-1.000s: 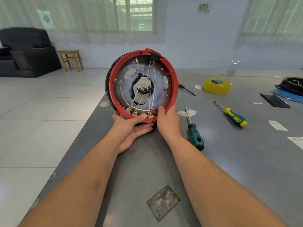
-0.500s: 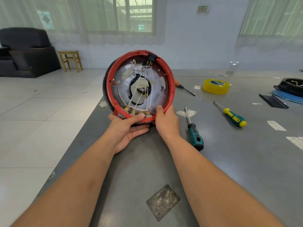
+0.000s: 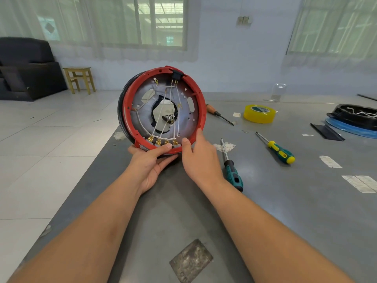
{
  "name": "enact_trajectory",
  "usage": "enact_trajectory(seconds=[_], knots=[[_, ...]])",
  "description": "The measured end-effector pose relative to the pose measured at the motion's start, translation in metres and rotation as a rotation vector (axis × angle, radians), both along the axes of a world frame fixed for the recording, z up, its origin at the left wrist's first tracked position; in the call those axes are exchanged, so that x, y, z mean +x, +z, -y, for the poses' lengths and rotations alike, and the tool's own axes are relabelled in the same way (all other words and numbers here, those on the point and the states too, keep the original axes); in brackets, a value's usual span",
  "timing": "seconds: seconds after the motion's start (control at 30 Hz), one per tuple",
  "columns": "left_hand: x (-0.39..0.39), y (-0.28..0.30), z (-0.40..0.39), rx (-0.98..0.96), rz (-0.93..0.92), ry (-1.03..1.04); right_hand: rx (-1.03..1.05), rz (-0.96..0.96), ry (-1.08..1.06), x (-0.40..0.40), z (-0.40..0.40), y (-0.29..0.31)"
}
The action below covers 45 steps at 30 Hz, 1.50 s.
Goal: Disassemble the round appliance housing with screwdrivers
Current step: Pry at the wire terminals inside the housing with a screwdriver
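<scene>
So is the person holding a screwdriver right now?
No, both the left hand and the right hand are on the round housing, while the green-handled screwdriver lies on the table.

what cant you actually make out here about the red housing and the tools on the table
Head view only:
- Back of the round housing: faces away, hidden by its own body.
- Left hand fingers: tucked under the rim.
- Orange-handled screwdriver: handle end behind the housing.
- Any screws left inside: too small.
- Black part: cut by right edge.
</scene>
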<state>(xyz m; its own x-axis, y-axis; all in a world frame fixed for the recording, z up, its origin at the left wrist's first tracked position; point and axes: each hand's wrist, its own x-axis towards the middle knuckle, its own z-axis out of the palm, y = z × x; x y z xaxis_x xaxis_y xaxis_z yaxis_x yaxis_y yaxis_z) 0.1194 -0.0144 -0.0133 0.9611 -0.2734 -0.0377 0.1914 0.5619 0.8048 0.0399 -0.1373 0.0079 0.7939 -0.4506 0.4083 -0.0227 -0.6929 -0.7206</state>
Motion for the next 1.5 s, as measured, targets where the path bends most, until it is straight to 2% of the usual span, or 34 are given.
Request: enact_trajectory(seconds=[0.07,0.17,0.23,0.3,0.4,0.57,1.0,1.17,1.3,1.4,1.5], knots=[[0.002,0.001,0.008,0.014,0.004,0.023,-0.265,-0.012,-0.043,-0.012,0.013,0.005],[0.004,0.003,0.018,0.042,0.006,0.046,-0.504,-0.206,-0.230,-0.027,0.040,0.011],[0.007,0.002,0.022,0.042,0.004,0.043,-0.478,-0.403,-0.327,-0.033,0.058,0.011],[0.009,0.001,0.021,0.043,0.007,0.042,-0.364,-0.612,-0.327,-0.035,0.072,0.010],[0.010,-0.001,0.019,0.038,0.012,0.042,-0.229,-0.729,-0.252,-0.033,0.082,0.007],[0.008,-0.002,0.017,0.038,0.020,0.026,-0.206,-0.631,-0.248,-0.032,0.083,0.005],[0.008,-0.002,0.018,-0.015,-0.012,0.027,0.126,-0.267,-0.232,-0.039,0.100,-0.007],[0.005,-0.001,0.017,-0.036,-0.026,0.020,0.285,-0.118,-0.158,-0.043,0.102,-0.009],[0.006,0.000,0.016,-0.050,-0.045,0.013,0.445,0.053,0.002,-0.053,0.097,-0.009],[0.007,-0.001,0.015,-0.056,-0.046,0.016,0.271,0.073,0.112,-0.059,0.102,-0.011],[0.008,-0.002,0.014,-0.061,-0.050,0.046,-0.107,0.027,0.163,-0.059,0.111,-0.012]])
